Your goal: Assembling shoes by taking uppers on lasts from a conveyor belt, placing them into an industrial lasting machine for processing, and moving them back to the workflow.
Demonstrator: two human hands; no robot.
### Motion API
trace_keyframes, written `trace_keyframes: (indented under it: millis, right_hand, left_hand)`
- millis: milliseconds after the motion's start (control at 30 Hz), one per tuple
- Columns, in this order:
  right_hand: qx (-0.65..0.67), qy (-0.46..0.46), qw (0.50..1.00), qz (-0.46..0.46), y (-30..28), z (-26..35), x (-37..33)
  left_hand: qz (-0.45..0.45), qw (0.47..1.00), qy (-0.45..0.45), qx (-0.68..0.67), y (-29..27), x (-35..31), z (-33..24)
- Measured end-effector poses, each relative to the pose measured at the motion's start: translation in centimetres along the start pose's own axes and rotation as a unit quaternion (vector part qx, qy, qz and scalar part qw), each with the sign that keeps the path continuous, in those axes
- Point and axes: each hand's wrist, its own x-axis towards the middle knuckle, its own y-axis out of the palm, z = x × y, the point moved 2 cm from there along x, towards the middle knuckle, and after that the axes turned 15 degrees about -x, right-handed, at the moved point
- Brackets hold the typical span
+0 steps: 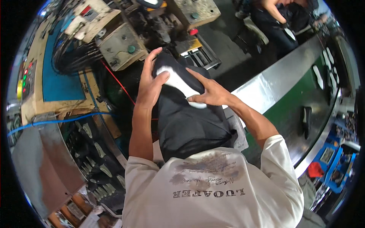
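Observation:
A shoe [180, 83] lies over my lap with its long white sole side facing up. Its dark edges blend into my black trousers [190, 129], so the outline of its upper is hard to make out. At the far end my left hand [150, 85] grips it, thumb on the white surface and fingers along the outer side. Closer to me, my right hand [211, 91] holds the other side, with the thumb pressed across the sole near its near end.
Ahead stands a machine with metal boxes [123, 47] and a red button [194, 31]. On the right, a green conveyor [283, 117] with a metal edge carries white soles [318, 77] and a black shoe [307, 121]. Dark racked shoe parts [99, 150] are at left. Another person [277, 22] sits beyond.

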Motion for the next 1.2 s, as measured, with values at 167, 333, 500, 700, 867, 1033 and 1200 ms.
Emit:
trace_keyframes:
  millis: [167,333,500,700,867,1033,1200]
  right_hand:
    - [-0.231,-0.085,0.963,-0.109,4.9,5.7,-2.5]
    - [-0.353,-0.087,0.931,-0.013,10.0,3.3,-1.0]
    - [-0.37,-0.123,0.921,-0.023,9.3,3.1,-0.3]
    - [-0.261,-0.057,0.963,-0.046,6.7,0.9,-0.7]
    - [-0.267,0.002,0.95,-0.163,0.9,-1.2,-2.6]
    - [-0.304,0.056,0.919,-0.246,-6.5,-1.7,-2.2]
    - [-0.326,0.064,0.904,-0.267,-12.3,-1.4,0.4]
  left_hand:
    - [-0.286,0.956,-0.067,0.007,-9.9,-1.7,4.7]
    - [-0.345,0.926,-0.068,0.138,-13.6,-4.2,7.6]
    - [-0.325,0.799,0.107,0.494,-16.0,-3.6,6.6]
    - [-0.232,0.96,-0.108,0.117,-18.1,-1.7,6.9]
    - [-0.223,0.954,-0.117,0.163,-18.0,8.3,9.1]
    - [-0.21,0.934,-0.146,0.248,-18.5,17.7,15.8]
    - [-0.235,0.884,-0.189,0.356,-19.4,19.7,18.5]
